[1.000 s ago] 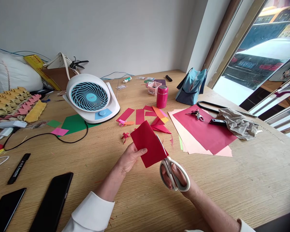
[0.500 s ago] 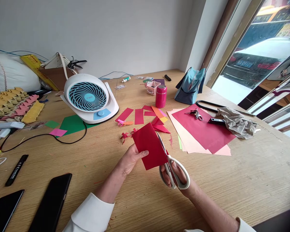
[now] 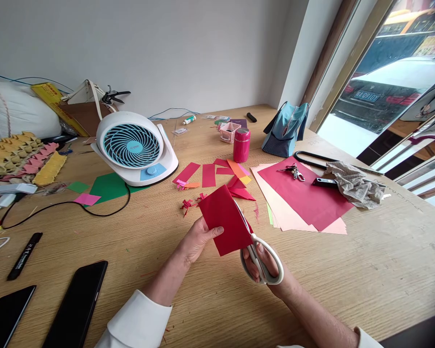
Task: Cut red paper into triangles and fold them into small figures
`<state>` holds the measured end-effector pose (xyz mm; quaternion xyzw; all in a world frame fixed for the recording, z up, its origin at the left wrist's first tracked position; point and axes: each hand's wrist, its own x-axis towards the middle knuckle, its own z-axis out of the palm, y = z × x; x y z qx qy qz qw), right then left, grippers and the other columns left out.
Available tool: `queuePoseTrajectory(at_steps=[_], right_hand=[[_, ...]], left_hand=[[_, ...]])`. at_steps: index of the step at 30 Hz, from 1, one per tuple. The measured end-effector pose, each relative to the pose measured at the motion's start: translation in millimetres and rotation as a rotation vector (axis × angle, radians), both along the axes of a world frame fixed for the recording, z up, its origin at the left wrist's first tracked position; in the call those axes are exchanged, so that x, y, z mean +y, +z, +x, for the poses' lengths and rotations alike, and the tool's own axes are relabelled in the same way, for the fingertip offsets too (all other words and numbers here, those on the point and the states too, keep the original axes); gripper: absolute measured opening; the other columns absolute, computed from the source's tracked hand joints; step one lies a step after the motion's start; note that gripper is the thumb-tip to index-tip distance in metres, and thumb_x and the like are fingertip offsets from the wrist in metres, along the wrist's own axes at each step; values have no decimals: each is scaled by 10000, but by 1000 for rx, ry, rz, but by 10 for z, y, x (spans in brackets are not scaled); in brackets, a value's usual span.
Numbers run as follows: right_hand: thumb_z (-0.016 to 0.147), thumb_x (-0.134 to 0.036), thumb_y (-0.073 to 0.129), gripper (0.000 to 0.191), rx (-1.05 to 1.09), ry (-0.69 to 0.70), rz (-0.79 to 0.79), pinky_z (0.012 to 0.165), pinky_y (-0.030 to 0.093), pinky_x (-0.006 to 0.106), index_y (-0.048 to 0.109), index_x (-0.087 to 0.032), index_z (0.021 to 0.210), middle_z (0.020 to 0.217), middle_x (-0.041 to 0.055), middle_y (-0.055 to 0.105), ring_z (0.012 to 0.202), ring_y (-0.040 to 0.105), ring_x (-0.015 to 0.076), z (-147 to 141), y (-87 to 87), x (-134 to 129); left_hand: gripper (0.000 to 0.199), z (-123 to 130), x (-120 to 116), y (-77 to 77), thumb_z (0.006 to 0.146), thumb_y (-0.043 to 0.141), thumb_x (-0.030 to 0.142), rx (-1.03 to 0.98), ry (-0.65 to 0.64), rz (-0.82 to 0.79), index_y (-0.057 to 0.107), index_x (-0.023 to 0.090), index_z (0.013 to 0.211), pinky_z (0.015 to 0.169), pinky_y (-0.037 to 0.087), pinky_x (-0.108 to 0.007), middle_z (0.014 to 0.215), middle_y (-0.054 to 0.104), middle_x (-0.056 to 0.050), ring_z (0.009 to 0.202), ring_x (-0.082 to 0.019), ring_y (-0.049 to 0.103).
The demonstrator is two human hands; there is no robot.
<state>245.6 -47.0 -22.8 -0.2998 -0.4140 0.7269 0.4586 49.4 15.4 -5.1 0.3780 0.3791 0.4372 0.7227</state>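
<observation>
On the left of the wood-grained desk [image 3: 137, 251], a slim black marker pen [image 3: 24, 256] lies near a flat, glossy black phone [image 3: 76, 302] with rounded corners. Above them stand bumpy yellow and pink moulded trays [image 3: 29, 157], and to their right a smooth white plastic fan [image 3: 132, 145] with a round grille of curved blue vanes, beside a flat sheet of green paper [image 3: 108, 189]. The left hand [image 3: 199, 239] has its fingers closed on the lower left edge of a four-sided piece of bright red paper [image 3: 224, 222], thumb flat on its face; the piece is held up over the middle of the desk, tilted, matte and smooth, with crisp straight edges. Beyond it lie flat red paper strips [image 3: 209, 175] and a glossy cylindrical pink-red container [image 3: 241, 146]. The right hand [image 3: 264, 266] has its fingers through the handle loops of white-handled metal scissors [image 3: 255, 256], whose narrow blades run along the right edge of the red piece. Farther right, a large dark red sheet [image 3: 308, 198] overlaps pale pink paper sheets [image 3: 293, 220], and a crumpled, rough grey cloth [image 3: 358, 186] rests over its right side.
</observation>
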Motion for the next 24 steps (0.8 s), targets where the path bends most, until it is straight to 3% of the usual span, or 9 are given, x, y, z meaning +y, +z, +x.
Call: queuePoseTrajectory(at_steps=[7,12,17,24], right_hand=[[922,-615,518,463,32,72,67,396,279,217,595,-163,856,490,-39,468,393,382,78,32,-116,5],[932,-609,508,463,50,99,76,401,286,213,591,-157,874,503,-38,477,397,385,75,39,-176,-4],[933,-606,508,459,49,115,73,410,303,210,594,-157,892,520,-31,501,408,408,80,34,-154,-8],[933,-636,473,497,39,116,57,416,318,227,607,-157,928,543,-9,544,434,451,108,33,-157,-4]], left_hand=[[565,-48,18,61,730,831,249,-101,-64,-12,642,151,1254,1054,451,-403,1237,702,-129,1209,-295,616],[368,-102,77,-46,835,740,331,-233,101,-93,684,171,1161,985,503,-342,1164,737,-91,1105,-229,677],[341,-87,89,-86,769,797,239,-175,162,-147,711,135,1083,971,508,-332,1085,762,-92,1061,-230,695],[349,-80,67,-49,739,820,245,-125,143,-174,728,157,1064,896,532,-297,1068,768,-77,1000,-206,711]])
